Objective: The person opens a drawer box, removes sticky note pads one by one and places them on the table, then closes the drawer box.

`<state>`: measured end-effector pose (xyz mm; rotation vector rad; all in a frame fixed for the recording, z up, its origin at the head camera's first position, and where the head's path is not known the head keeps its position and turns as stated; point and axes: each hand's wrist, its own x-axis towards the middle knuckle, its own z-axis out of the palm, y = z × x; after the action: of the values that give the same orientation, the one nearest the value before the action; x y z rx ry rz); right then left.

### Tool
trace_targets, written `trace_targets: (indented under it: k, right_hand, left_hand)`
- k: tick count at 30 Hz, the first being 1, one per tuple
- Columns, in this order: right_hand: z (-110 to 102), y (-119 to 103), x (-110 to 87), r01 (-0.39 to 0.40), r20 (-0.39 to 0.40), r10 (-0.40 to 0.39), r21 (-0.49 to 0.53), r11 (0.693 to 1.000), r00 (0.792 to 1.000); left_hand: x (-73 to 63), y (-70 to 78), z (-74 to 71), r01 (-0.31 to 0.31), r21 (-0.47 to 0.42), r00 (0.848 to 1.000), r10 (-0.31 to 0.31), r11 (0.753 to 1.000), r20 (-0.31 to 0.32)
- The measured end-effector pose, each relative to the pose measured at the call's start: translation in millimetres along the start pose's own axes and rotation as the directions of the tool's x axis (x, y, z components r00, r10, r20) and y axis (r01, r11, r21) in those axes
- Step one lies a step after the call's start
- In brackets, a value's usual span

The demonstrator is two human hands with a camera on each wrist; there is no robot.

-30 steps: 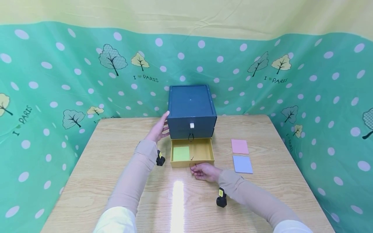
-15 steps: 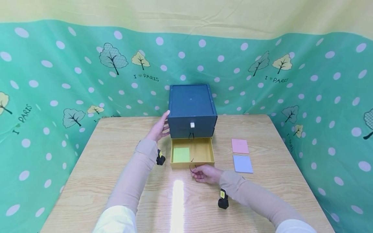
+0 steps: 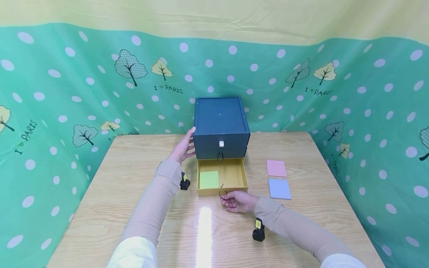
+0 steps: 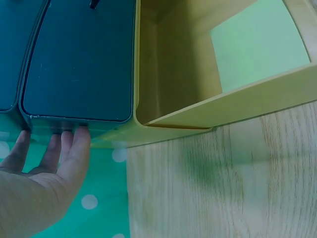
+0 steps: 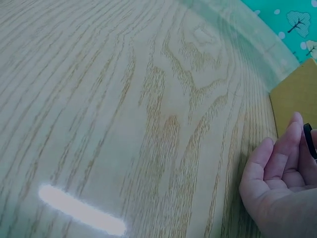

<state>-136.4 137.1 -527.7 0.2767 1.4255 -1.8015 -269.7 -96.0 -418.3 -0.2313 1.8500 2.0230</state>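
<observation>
A dark blue drawer unit stands at the back of the table, its bottom yellow drawer pulled out. In that drawer's left part lies a square green sheet. My left hand rests on the unit's left side; in the left wrist view its straight fingers touch the blue wall. At the drawer's front my right hand pinches a thin black cord loop, with the other fingers curled. The loop is partly cut off in the right wrist view.
Right of the drawer, a pink square sheet and a blue square sheet lie on the wooden table. The upper drawer has a white knob; another black loop hangs below it. A green dotted curtain surrounds the table.
The yellow drawer has slid slightly farther out toward me, together with the green sheet and my right hand. My left hand has stayed at the unit's side.
</observation>
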Motion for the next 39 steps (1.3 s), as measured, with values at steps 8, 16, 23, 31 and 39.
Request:
trace_targets:
  k: [8,16,23,31,39]
  right_hand:
    - [2,3,-4.3,-0.011,0.018,0.012,-0.004,1.0,1.0]
    - [1,7,-7.5,-0.012,0.042,0.013,-0.015,1.0,0.999]
    - [0,10,-8.9,-0.023,0.061,0.025,-0.029,0.999,0.998]
    - [2,9,-13.7,-0.033,0.077,0.036,-0.047,0.998,0.996]
    - [4,8,-18.0,-0.046,0.073,0.05,-0.054,0.997,0.996]
  left_hand:
    - [0.6,0.3,0.3,0.005,0.007,1.0,-0.005,1.0,0.002]
    - [2.8,0.4,-1.2,0.003,-0.003,1.0,-0.003,1.0,0.012]
    - [3.4,0.4,-1.8,0.012,-0.025,1.0,-0.012,1.0,0.016]
    - [2.0,2.1,-1.4,0.024,-0.045,1.0,-0.023,0.999,0.019]
    - [1.3,3.9,-1.1,0.022,-0.043,0.999,-0.02,0.999,0.025]
